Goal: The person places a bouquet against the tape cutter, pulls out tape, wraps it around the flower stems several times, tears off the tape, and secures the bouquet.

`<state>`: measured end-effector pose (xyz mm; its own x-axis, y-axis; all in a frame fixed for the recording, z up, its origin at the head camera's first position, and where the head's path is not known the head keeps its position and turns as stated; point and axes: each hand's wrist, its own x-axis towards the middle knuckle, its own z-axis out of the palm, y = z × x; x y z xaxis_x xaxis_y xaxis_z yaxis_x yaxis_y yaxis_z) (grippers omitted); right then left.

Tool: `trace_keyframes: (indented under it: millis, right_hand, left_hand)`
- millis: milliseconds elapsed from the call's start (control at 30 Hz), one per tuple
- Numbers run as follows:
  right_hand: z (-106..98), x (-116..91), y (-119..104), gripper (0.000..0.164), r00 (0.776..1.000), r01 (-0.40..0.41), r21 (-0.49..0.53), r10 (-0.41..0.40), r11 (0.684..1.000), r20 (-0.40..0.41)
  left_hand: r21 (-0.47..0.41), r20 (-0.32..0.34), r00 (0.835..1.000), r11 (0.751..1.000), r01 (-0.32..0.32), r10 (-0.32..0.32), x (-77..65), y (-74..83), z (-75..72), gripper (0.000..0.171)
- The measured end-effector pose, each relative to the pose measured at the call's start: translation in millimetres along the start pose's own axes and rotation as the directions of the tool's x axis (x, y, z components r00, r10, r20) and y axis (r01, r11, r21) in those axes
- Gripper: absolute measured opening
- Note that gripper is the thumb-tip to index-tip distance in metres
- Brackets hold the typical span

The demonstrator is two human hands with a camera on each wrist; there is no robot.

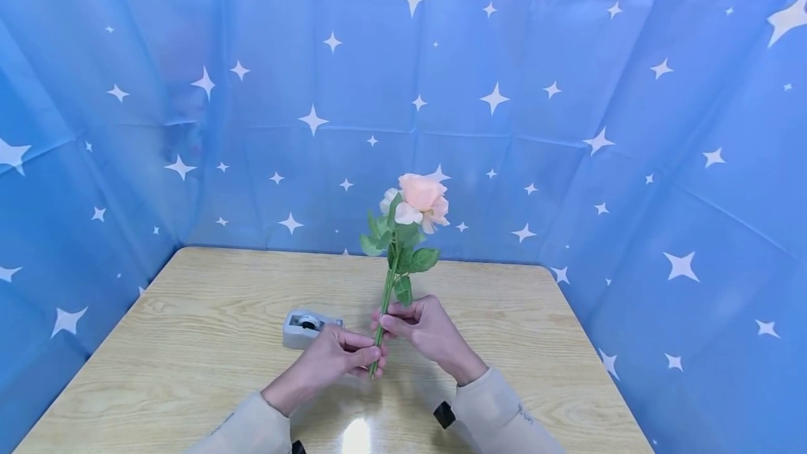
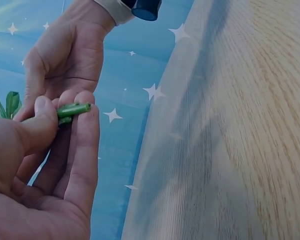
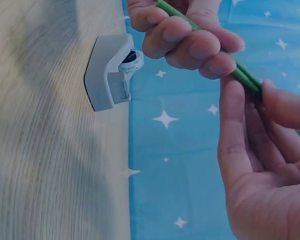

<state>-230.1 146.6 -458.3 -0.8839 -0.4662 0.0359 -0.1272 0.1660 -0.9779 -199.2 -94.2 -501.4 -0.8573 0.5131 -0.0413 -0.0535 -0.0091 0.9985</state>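
Note:
A pale pink rose with white petals beside it and green leaves rises above the middle of the table, held upright with a slight lean to the right. Its thin green stems run down together through both hands. Near the bottom, my left hand pinches the stems between thumb and fingers; the cut stem ends stick out past its fingertips in the left wrist view. Just above, my right hand pinches the same stems, its thumb pressed on them in the right wrist view.
A grey tape dispenser with a roll of tape stands on the wooden table, just behind and left of my left hand. Blue curtains with white stars surround the table's back and sides.

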Motion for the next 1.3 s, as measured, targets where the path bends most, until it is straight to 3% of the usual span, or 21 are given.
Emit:
trace_keyframes:
  millis: [633, 1300]
  right_hand:
    - [8.1, -0.6, -3.1, 0.026, 0.996, 0.005, -0.015, -0.006, 1.000, -0.087]
    - [11.4, -2.6, -2.1, 0.018, 0.991, 0.087, -0.088, -0.095, 0.992, -0.090]
  left_hand:
    - [0.050, -0.143, 0.988, 0.997, -0.055, 0.061, 0.6, 2.8, 7.2, 0.033]
    - [0.110, -0.208, 0.975, 0.992, -0.059, 0.081, 1.0, 2.6, 14.3, 0.025]
